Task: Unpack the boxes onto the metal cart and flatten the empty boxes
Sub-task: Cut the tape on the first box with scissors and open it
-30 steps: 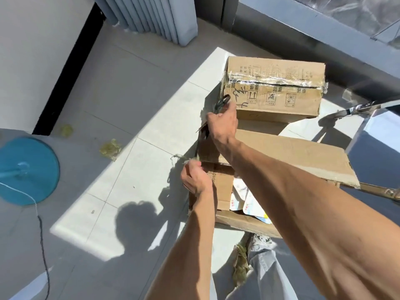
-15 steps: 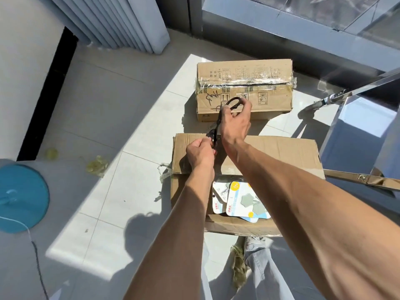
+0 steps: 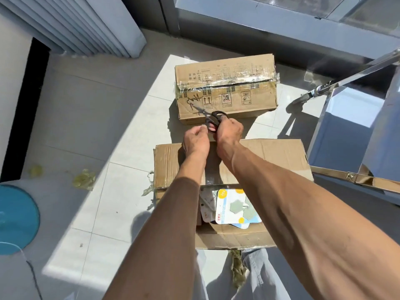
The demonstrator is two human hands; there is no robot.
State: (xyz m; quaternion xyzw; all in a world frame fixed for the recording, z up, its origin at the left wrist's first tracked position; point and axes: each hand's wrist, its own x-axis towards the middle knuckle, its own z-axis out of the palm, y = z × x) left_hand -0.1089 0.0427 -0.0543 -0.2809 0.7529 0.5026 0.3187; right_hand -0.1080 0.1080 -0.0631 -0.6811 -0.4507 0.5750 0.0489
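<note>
Compared with a moment ago, scissors (image 3: 213,119) gripped by the right hand (image 3: 229,131) are raised off the open box (image 3: 281,156) toward the taped box (image 3: 225,87). Curled left hand (image 3: 195,140): hold unclear. Two boxes are counted on the floor (image 3: 97,118), beside one metal cart (image 3: 355,118).

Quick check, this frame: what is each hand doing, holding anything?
Left hand: fingers curled beside the scissors; whether it pinches anything cannot be told.
Right hand: grips the black-handled metal scissors.

Two cardboard boxes (image 3: 225,87) (image 3: 233,165), one pair of scissors (image 3: 213,119), two hands (image 3: 195,140) (image 3: 229,132), one metal cart (image 3: 355,118).
</note>
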